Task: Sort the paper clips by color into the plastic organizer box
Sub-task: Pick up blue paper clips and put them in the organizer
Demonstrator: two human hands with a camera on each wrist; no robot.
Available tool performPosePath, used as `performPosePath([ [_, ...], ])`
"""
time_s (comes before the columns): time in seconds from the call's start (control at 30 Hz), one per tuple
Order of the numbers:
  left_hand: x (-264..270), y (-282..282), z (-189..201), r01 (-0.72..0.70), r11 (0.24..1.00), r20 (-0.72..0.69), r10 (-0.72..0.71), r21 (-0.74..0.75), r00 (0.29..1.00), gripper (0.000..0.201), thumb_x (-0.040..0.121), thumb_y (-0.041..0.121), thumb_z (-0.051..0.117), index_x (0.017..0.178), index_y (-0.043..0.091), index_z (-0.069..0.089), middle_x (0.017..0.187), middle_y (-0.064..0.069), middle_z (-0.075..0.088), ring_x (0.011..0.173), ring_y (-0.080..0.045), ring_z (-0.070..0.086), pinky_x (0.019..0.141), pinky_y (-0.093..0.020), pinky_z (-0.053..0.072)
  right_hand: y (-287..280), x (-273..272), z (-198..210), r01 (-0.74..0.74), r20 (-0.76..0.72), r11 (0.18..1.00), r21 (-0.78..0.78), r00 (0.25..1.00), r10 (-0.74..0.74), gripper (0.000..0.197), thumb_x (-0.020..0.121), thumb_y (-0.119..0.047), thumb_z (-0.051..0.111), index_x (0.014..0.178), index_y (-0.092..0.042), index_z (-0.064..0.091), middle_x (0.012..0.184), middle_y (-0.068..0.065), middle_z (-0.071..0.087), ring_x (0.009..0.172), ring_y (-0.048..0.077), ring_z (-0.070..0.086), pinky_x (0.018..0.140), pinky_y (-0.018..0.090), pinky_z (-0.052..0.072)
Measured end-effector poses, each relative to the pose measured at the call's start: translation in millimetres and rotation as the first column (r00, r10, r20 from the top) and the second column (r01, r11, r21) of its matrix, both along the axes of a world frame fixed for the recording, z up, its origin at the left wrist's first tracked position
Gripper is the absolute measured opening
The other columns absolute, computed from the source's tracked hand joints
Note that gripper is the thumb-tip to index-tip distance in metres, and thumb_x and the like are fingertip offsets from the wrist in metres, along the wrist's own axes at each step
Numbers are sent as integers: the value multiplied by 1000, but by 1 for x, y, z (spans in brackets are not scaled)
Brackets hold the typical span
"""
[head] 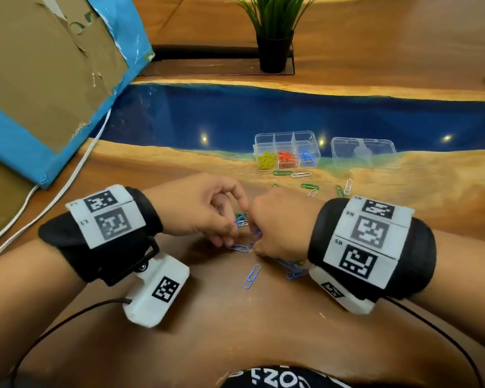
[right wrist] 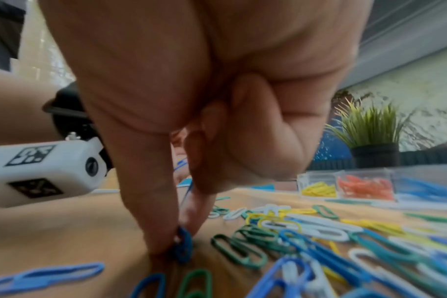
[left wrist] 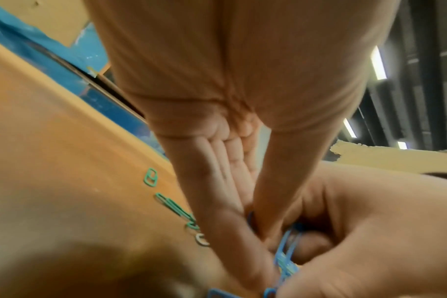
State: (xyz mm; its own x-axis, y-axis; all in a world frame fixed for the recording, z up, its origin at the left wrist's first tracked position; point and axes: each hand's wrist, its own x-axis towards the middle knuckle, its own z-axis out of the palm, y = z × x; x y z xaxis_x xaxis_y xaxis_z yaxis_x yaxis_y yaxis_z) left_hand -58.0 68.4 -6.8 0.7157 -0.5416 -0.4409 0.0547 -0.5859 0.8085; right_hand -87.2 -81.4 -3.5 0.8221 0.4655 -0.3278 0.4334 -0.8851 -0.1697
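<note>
Since blues are being gathered, both hands work the worktop point(head: 235, 331) pile: right hand point(head: 280, 219) pinches a blue clip point(right wrist: 183, 245), left hand point(head: 196, 208) clutches a blue bunch point(left wrist: 287, 256), handy for the organizer box point(head: 287, 151) just beyond.

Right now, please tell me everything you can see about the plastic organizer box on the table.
The plastic organizer box is clear, hard-looking plastic, rectangular, with thin dividers forming two rows of three compartments. It stands open on the wooden table, at the edge of the blue resin strip, beyond both hands. The near row holds yellow clips on the left, red clips in the middle and blue clips on the right; the far row looks empty. Its clear lid lies apart, to the right. No hand touches it.
</note>
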Motion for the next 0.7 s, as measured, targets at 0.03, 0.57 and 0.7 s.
performPosePath([
  [0.03, -1, 2, -1, 22, 999, 7, -22, 35, 1000, 27, 83, -12, 57, 97, 11, 55, 68, -9, 61, 63, -22, 68, 59, -29, 58, 0, 1, 0, 0, -21, 1000, -10, 1000, 0, 11, 84, -24, 61, 85, -17, 53, 89, 6, 58, 84, 25, 55, 72, 30, 48],
  [0.57, -7, -15, -9, 235, 745, 367, -545, 624, 754, 10, 80, 28, 62, 86, 22, 68, 81, 3, 60, 76, -15, 53, 71, -27, 47, -34, 35, 18, 342, -496, 905, 253, 849, -182, 21, 86, -23, 41, 69, -12, 49, 61, 5, 51, 53, 20, 44, 44, 21, 38],
  [0.7, -9, -15, -10, 242, 725, 380, -578, 645, 722, 8, 77, 22, 58, 78, 17, 64, 78, 1, 62, 71, -17, 52, 63, -25, 44, -45, 57, 23, 693, -756, 577, 432, 628, -188, 23, 84, -17, 30, 61, -15, 35, 52, 3, 37, 42, 13, 23, 35, 15, 18],
])
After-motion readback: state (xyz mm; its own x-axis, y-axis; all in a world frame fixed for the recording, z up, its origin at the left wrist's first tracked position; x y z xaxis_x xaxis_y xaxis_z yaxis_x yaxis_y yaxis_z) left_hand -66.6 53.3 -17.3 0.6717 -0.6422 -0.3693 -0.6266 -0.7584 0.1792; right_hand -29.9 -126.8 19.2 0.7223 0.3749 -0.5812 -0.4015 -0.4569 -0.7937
